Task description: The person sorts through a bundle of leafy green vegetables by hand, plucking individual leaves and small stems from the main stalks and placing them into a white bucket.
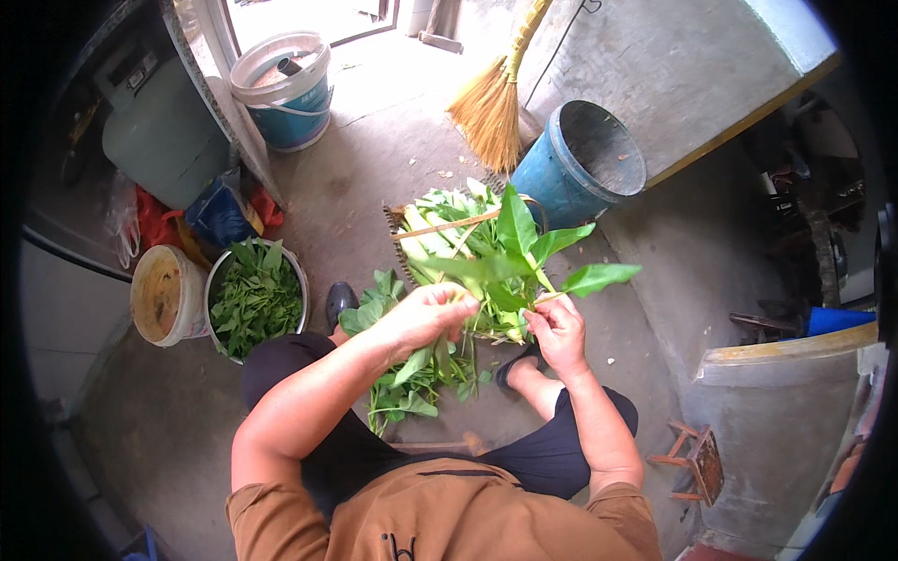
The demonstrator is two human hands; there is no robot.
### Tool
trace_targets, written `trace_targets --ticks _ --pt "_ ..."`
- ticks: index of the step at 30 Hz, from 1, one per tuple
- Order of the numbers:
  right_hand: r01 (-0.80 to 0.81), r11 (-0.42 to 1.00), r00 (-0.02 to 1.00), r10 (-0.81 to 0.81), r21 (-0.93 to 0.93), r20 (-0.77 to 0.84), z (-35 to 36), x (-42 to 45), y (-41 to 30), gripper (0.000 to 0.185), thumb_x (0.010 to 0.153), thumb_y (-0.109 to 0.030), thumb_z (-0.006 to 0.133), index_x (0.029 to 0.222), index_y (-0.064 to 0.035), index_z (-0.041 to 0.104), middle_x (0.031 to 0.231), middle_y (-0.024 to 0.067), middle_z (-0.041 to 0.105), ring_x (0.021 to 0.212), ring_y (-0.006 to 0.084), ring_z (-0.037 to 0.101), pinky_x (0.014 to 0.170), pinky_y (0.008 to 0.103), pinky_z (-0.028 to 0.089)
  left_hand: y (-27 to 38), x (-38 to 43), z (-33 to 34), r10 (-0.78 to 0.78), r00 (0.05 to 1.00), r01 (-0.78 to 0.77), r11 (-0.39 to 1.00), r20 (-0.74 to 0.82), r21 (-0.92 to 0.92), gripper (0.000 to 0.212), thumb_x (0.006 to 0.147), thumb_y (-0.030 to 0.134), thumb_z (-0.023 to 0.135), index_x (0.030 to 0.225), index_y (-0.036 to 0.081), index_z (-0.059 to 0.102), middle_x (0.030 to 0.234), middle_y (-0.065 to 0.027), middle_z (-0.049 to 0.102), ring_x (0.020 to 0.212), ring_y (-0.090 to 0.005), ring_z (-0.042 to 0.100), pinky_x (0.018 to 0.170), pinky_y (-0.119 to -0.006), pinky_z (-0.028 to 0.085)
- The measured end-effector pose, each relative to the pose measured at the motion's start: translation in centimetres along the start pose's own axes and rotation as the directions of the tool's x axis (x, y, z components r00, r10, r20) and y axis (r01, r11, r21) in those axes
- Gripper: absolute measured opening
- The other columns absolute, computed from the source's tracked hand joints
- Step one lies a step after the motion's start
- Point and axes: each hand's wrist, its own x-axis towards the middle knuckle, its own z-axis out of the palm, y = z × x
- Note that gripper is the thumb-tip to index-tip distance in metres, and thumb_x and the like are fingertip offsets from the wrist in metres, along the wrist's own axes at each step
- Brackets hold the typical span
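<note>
My right hand [559, 331] pinches a leafy green stem [537, 270], whose broad pointed leaves fan out above the fingers. My left hand [436, 314] is closed on some green leaves [419, 366] that hang below it; a blurred leaf lies just above its fingertips. Beyond both hands, between my feet, a woven basket [401, 265] with a thin strip handle [449, 227] holds pale stalks and greens [421, 245]. Nearer to me, a loose heap of leafy stems [403, 396] lies on the floor, partly under my left forearm.
At left, a metal basin [304, 298] full of picked leaves stands beside a dirty white bucket [158, 294]. A paint bucket [291, 116] is by the doorway. A straw broom [491, 105] and a blue bin [561, 168] stand beyond the basket. A small wooden stool [705, 466] is at right.
</note>
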Motion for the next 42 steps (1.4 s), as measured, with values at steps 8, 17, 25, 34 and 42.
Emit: trace_targets --ticks 8,17,25,34,42 --pt "0.272 0.950 0.962 -0.273 -0.154 0.016 1.2 0.0 -2.4 0.026 0.068 0.000 0.070 0.092 -0.0086 0.065 0.089 0.0093 0.061 0.080 0.0260 0.060 0.072 0.0336 0.048 -0.4 -0.9 0.9 -0.079 0.984 0.096 0.990 0.161 -0.102 0.025 0.091 0.026 0.053 0.097 0.003 0.060 0.067 -0.0010 0.051 0.066 -0.0103 0.049 0.060 -0.025 0.043" --pt "0.442 0.883 0.896 -0.426 -0.162 0.122 0.6 0.1 -3.5 0.031 0.063 0.007 0.068 0.092 -0.0056 0.065 0.089 0.0105 0.056 0.065 0.0215 0.060 0.055 0.0296 0.049 -0.7 -0.6 1.0 -0.283 0.907 0.214 0.947 0.311 0.238 0.030 0.085 0.035 0.062 0.084 0.005 0.064 0.067 0.0044 0.055 0.058 -0.0056 0.048 0.060 -0.019 0.039" --pt "0.488 0.833 0.871 -0.486 -0.259 0.079 -0.5 0.2 -3.0 0.035 0.063 0.007 0.067 0.096 -0.0059 0.063 0.095 0.0105 0.057 0.071 0.0234 0.061 0.062 0.0315 0.051 -0.4 -0.4 0.8 -0.242 0.912 0.212 0.969 0.330 0.125 0.013 0.083 0.017 0.062 0.083 0.004 0.062 0.069 0.0050 0.056 0.058 -0.0032 0.047 0.055 -0.019 0.040" --pt "0.536 0.840 0.838 -0.515 -0.091 0.181 0.9 -0.4 -4.6 0.033 0.065 0.000 0.066 0.098 -0.0049 0.061 0.099 0.0116 0.062 0.072 0.0246 0.062 0.063 0.0324 0.052 -0.8 -0.4 0.7 -0.244 0.920 0.155 0.946 0.307 0.286 0.010 0.085 0.017 0.060 0.084 0.006 0.060 0.068 0.0065 0.053 0.061 -0.0029 0.048 0.057 -0.019 0.042" --pt "0.671 0.742 0.737 -0.665 -0.006 0.123 1.6 -0.5 -3.9 0.031 0.065 0.003 0.066 0.092 -0.0056 0.052 0.108 0.0223 0.059 0.071 0.0286 0.064 0.058 0.0325 0.053 -1.5 0.0 0.8 -0.270 0.872 0.203 0.959 0.408 0.200 0.017 0.088 0.024 0.060 0.087 0.007 0.061 0.074 0.0053 0.058 0.065 -0.0033 0.050 0.056 -0.020 0.042"
